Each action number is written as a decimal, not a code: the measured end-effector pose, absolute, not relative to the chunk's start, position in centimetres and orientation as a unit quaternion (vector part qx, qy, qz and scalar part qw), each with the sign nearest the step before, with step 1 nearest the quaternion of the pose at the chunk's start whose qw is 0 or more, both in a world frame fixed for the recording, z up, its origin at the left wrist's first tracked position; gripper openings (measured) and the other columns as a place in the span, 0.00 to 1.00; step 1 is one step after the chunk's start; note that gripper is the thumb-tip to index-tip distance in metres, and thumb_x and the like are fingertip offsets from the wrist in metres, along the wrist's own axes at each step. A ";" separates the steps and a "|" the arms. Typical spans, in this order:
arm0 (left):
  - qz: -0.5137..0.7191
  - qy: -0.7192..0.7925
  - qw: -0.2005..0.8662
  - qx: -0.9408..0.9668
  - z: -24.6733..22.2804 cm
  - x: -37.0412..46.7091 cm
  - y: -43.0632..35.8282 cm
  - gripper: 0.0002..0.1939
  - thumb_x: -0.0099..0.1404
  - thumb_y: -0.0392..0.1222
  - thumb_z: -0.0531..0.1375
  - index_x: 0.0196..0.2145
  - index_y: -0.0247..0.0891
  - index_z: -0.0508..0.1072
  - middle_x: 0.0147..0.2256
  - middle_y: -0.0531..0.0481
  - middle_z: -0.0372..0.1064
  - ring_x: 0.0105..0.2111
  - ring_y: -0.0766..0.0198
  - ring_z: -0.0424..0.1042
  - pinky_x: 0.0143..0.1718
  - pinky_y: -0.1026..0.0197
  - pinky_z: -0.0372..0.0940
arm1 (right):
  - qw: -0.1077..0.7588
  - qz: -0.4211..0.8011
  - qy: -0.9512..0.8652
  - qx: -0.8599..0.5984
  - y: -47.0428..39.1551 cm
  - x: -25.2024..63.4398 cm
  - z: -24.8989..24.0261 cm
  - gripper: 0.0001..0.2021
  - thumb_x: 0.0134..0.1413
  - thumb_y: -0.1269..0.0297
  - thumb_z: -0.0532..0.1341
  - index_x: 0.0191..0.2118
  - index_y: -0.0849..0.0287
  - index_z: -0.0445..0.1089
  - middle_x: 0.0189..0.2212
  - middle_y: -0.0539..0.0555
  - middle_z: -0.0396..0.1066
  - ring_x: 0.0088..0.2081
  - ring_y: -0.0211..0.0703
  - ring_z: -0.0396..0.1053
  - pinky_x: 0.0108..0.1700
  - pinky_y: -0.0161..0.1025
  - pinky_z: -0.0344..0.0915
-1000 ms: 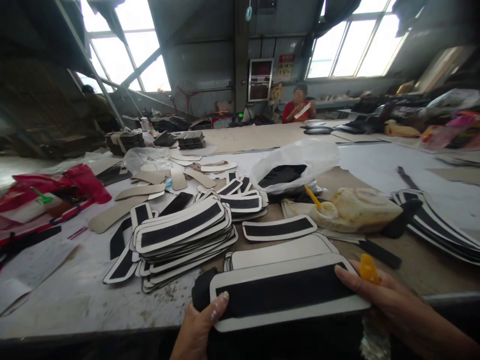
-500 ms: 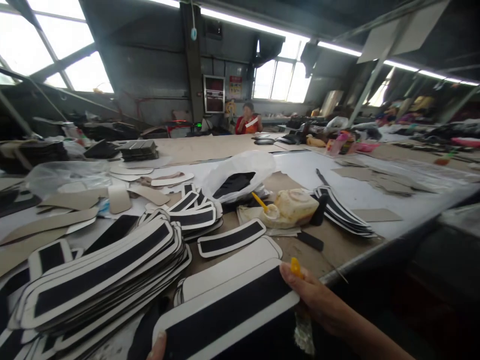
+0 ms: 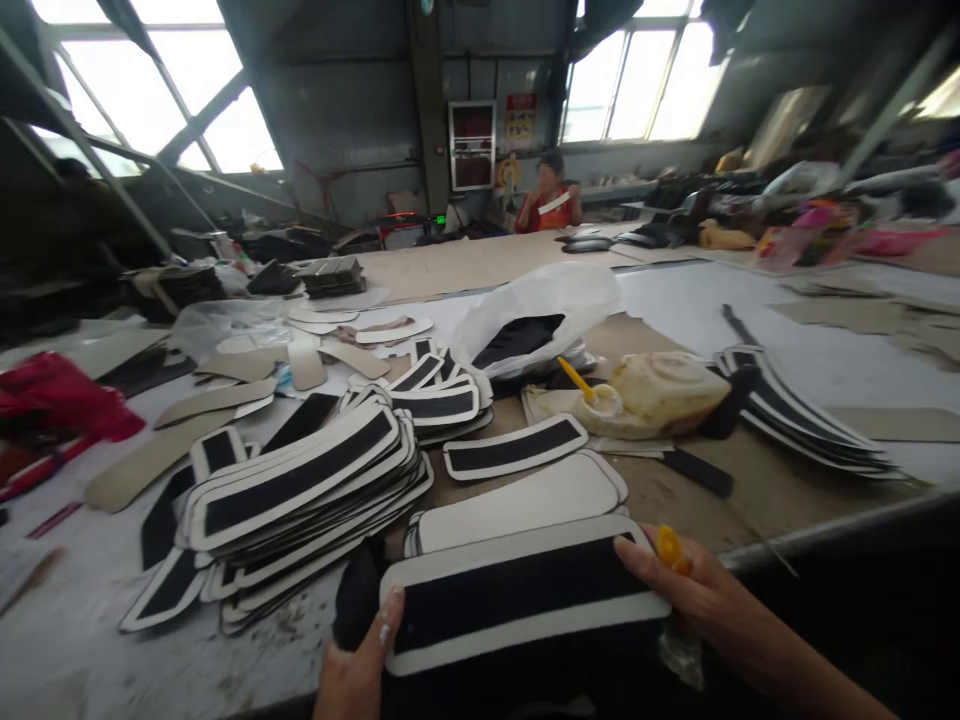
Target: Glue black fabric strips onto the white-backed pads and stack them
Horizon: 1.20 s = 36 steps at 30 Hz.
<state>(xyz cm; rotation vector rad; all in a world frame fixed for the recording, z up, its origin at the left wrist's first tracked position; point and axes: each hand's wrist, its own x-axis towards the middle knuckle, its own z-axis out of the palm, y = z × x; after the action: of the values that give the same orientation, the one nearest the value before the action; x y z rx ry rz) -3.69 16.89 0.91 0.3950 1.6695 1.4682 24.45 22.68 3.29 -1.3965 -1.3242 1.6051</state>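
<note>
A curved white panel with a black strip (image 3: 517, 590) is held level between both hands at the table's near edge. My left hand (image 3: 356, 660) pinches its left end, with whitish smears on the thumb. At the right end, my right hand (image 3: 686, 580) grips the panel, and a yellow-handled tool (image 3: 670, 550) also sits in that hand. Just behind lie blank white panels (image 3: 517, 500). To the left rises a thick stack of black-and-white panels (image 3: 300, 480), and one single panel (image 3: 517, 447) rests beyond the blank ones.
A stained plastic container (image 3: 667, 390) stands beside a yellow-handled brush (image 3: 576, 380). Behind is a white plastic bag (image 3: 540, 300). More panels (image 3: 810, 410) fan out at the right, near a dark-handled tool (image 3: 697, 472). A person in red (image 3: 551, 200) sits across the table.
The view has swung left and down, so the table's items appear further right and a red cloth shows at left. More of my left hand is visible; both hands still hold the panel.
</note>
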 end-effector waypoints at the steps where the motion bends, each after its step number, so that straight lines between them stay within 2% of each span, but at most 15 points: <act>1: 0.589 0.665 0.437 0.140 1.2 -3.4 17.1 0.18 0.48 0.41 0.65 0.38 0.36 0.72 0.42 0.45 0.73 0.52 0.47 0.61 0.55 0.48 0.55 | 0.307 0.607 -0.496 -0.540 22.6 24.6 3.1 0.17 0.47 0.48 0.60 0.28 0.60 0.68 0.23 0.50 0.68 0.24 0.39 0.65 0.25 0.31 0.64; 4: 0.609 0.626 0.480 0.078 2.0 -2.9 17.4 0.22 0.51 0.40 0.64 0.45 0.35 0.69 0.42 0.45 0.73 0.49 0.52 0.66 0.53 0.52 0.58 | 0.290 0.614 -0.479 -0.556 22.5 25.0 2.2 0.19 0.46 0.46 0.60 0.32 0.59 0.69 0.26 0.53 0.72 0.29 0.46 0.70 0.30 0.35 0.69; 7: 0.638 0.603 0.474 0.066 2.4 -2.7 17.3 0.25 0.52 0.39 0.64 0.48 0.35 0.66 0.41 0.46 0.73 0.48 0.55 0.67 0.50 0.58 0.62 | 0.281 0.625 -0.463 -0.562 22.4 25.2 1.5 0.21 0.44 0.44 0.60 0.36 0.59 0.69 0.29 0.53 0.73 0.33 0.50 0.72 0.35 0.36 0.71; 11: 0.652 0.602 0.455 0.067 3.0 -2.5 17.3 0.26 0.54 0.37 0.63 0.51 0.37 0.64 0.43 0.48 0.72 0.49 0.57 0.66 0.47 0.61 0.65 | 0.282 0.613 -0.443 -0.591 22.2 24.9 1.7 0.25 0.39 0.43 0.63 0.37 0.59 0.69 0.27 0.53 0.74 0.30 0.50 0.72 0.31 0.36 0.72; 15: 0.647 0.578 0.496 0.022 3.5 -2.3 17.4 0.28 0.54 0.35 0.63 0.52 0.40 0.63 0.42 0.49 0.73 0.49 0.57 0.66 0.48 0.59 0.64 | 0.286 0.596 -0.447 -0.602 22.1 24.6 2.1 0.26 0.37 0.42 0.63 0.37 0.59 0.70 0.23 0.53 0.73 0.27 0.49 0.72 0.28 0.36 0.72; 19: 0.649 0.543 0.532 -0.029 3.3 -2.5 17.4 0.30 0.54 0.35 0.63 0.54 0.42 0.61 0.47 0.49 0.70 0.49 0.57 0.66 0.50 0.59 0.63 | 0.312 0.632 -0.427 -0.567 21.5 24.4 2.2 0.24 0.42 0.47 0.63 0.43 0.58 0.70 0.30 0.54 0.75 0.32 0.51 0.73 0.34 0.38 0.72; 25: 0.553 0.534 0.627 -0.126 2.1 -3.0 17.5 0.29 0.52 0.43 0.64 0.51 0.33 0.65 0.42 0.40 0.73 0.44 0.49 0.69 0.48 0.49 0.64 | 0.357 0.701 -0.290 -0.546 20.5 22.9 2.6 0.26 0.44 0.49 0.61 0.49 0.58 0.67 0.38 0.56 0.75 0.39 0.57 0.72 0.38 0.42 0.71; 28: 0.561 0.552 0.608 -0.104 1.5 -3.2 17.5 0.29 0.52 0.45 0.64 0.50 0.35 0.65 0.42 0.41 0.72 0.46 0.50 0.68 0.48 0.51 0.64 | 0.370 0.690 -0.281 -0.555 20.7 22.7 2.6 0.28 0.43 0.50 0.62 0.50 0.59 0.66 0.38 0.56 0.75 0.39 0.55 0.72 0.38 0.41 0.71; 33: 0.614 0.573 0.543 0.023 1.4 -3.4 17.3 0.28 0.53 0.52 0.62 0.48 0.35 0.67 0.44 0.42 0.71 0.48 0.52 0.66 0.49 0.55 0.63 | 0.341 0.657 -0.346 -0.576 21.2 22.9 2.2 0.24 0.43 0.50 0.63 0.45 0.59 0.69 0.37 0.55 0.75 0.38 0.55 0.72 0.36 0.39 0.71; 36: 0.608 0.604 0.512 0.064 1.8 -3.4 17.3 0.28 0.50 0.48 0.65 0.47 0.33 0.67 0.42 0.43 0.73 0.47 0.52 0.68 0.49 0.56 0.63 | 0.350 0.611 -0.404 -0.584 21.4 22.9 1.8 0.22 0.45 0.48 0.61 0.41 0.59 0.71 0.34 0.55 0.76 0.37 0.54 0.72 0.36 0.39 0.70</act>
<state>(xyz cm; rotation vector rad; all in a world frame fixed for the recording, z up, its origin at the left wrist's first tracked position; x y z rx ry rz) -3.40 17.30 1.84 0.1546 1.4534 1.4620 22.93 21.43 1.84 -1.5122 -1.0457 1.5830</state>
